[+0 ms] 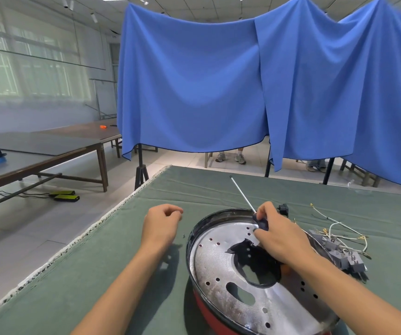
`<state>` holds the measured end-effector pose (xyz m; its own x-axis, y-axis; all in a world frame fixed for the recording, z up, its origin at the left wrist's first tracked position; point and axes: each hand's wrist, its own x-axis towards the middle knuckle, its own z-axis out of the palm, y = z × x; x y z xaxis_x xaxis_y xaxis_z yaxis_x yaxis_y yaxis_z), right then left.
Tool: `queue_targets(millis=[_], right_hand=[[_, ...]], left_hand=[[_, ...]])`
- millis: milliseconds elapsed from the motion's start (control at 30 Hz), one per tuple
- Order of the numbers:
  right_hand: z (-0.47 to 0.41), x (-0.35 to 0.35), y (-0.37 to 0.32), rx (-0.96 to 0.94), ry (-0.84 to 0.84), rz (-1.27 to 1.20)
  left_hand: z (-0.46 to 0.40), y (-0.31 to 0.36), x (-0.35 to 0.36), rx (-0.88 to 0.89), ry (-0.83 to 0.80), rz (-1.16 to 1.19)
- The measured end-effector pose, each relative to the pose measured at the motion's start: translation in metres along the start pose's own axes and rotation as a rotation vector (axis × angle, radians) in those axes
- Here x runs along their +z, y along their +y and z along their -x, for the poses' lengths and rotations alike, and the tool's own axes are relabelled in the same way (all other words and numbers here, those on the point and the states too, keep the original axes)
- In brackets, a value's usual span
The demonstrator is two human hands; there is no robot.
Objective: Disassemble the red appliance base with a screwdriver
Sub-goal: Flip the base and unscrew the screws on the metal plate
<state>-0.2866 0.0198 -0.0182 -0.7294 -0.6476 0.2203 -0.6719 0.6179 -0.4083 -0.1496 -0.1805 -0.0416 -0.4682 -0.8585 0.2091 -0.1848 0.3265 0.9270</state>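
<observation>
Green cloth: wires beside base; right hand grips screwdriver.

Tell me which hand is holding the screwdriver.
The right hand, over the red appliance base, grips the screwdriver; the left hand hovers loosely closed and empty.

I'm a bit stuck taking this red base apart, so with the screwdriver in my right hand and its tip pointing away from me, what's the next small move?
Probably swing the screwdriver tip down toward the metal plate. Your right hand grips the handle over the red appliance base, but the shaft points up and away, touching nothing. Your left hand rests loosely closed on the green cloth, free to steady the rim.
</observation>
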Motion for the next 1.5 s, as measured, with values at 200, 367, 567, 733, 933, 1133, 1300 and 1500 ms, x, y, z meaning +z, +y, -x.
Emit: queue_targets(millis=[200, 367, 567, 733, 933, 1133, 1300, 1500], right_hand=[[0.002, -0.009, -0.001, 0.018, 0.128, -0.381], [0.008, -0.037, 0.0, 0.161, 0.232, -0.91], [0.008, -0.067, -0.003, 0.017, 0.145, -0.864], [0.013, -0.067, 0.0, -0.155, 0.207, -0.184], [0.021, -0.067, 0.001, -0.25, 0.526, -0.151], [0.029, -0.075, -0.007, -0.219, 0.513, -0.385], [0.029, -0.086, -0.007, -0.229, 0.639, -0.486], [0.021, -0.086, -0.002, -0.17, 0.586, -0.515]], left_hand=[[0.015, 0.054, 0.037, 0.106, -0.29, -0.358], [0.018, 0.057, 0.045, 0.106, -0.208, -0.644], [0.02, 0.052, 0.037, 0.054, -0.313, -0.669], [0.029, 0.059, 0.029, 0.045, -0.311, -0.751], [0.04, 0.07, 0.024, 0.026, -0.314, -0.875], [0.034, 0.075, 0.042, 0.173, -0.262, -0.929], [0.019, 0.07, 0.061, 0.189, -0.336, -0.954], [0.021, 0.073, 0.047, 0.097, -0.396, -1.067]])
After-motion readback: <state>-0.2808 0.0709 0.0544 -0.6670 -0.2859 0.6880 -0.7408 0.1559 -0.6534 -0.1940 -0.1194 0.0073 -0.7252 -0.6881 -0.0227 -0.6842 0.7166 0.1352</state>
